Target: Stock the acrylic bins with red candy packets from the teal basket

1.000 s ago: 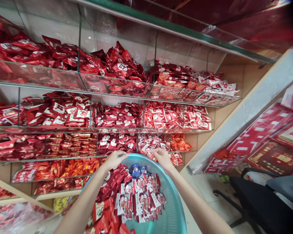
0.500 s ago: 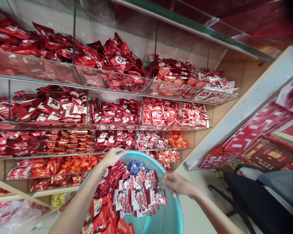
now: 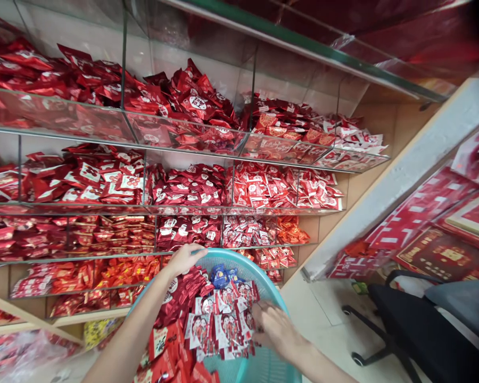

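A teal plastic basket (image 3: 268, 287) fills the lower middle of the view, loaded with red snack packets (image 3: 219, 324), dark red ones and a few blue ones (image 3: 220, 276). My left hand (image 3: 186, 259) grips the basket's far rim, fingers curled over it. Inside the basket, my right hand (image 3: 275, 327) rests on the red-and-white packets, fingers bent down among them; whether it holds one is hidden.
Glass shelves (image 3: 191, 154) in several tiers stand just behind the basket, each bin piled with red packets. A black office chair (image 3: 419, 330) sits at the right on the tiled floor. Red printed sheets (image 3: 443, 234) lean against the right wall.
My right hand left the basket's far rim, swung right and back toward me, and now lies inside the basket on the packets. The left hand kept its grip on the rim.
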A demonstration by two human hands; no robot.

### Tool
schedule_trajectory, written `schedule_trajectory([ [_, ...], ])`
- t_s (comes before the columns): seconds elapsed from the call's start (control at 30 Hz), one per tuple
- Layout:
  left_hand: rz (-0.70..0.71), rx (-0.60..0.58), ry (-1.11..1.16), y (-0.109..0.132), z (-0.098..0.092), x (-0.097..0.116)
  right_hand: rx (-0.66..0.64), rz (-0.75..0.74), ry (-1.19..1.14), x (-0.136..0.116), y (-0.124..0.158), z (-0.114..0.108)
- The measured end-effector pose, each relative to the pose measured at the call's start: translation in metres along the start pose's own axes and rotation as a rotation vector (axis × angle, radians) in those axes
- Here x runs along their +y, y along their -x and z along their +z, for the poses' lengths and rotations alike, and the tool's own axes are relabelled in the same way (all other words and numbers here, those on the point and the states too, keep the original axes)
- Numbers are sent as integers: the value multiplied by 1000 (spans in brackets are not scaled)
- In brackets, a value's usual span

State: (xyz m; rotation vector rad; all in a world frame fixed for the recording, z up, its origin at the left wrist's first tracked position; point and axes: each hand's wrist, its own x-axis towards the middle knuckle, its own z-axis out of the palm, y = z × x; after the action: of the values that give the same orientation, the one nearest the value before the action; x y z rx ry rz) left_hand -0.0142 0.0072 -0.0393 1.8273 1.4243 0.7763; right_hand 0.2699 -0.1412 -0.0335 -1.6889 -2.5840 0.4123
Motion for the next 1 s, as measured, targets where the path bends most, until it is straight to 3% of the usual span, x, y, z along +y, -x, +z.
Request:
schedule_trajectory([
  [0.1,1,0,4,0,0,0,-13,-1,-61,8,-17,-29],
  [0.2,-4,3,8,0,0,-1,147,29,-97,27,-52,-54],
  [0.3,4,7,2,0,0,0,246,170,-71,48,-99,-65],
  [0.43,35,-3,-17,1,-1,0,272,201,-45,59,-155,-62],
  [0.6,36,6,-19,1,1,-1,302,215,-2,39,-198,-50],
  [0.73,18,8,-9,1,2,-1,307,267,36,26,-218,-38],
  [1.0,44,10,-9,1,1,-1,295,335,75,23,-234,-29],
])
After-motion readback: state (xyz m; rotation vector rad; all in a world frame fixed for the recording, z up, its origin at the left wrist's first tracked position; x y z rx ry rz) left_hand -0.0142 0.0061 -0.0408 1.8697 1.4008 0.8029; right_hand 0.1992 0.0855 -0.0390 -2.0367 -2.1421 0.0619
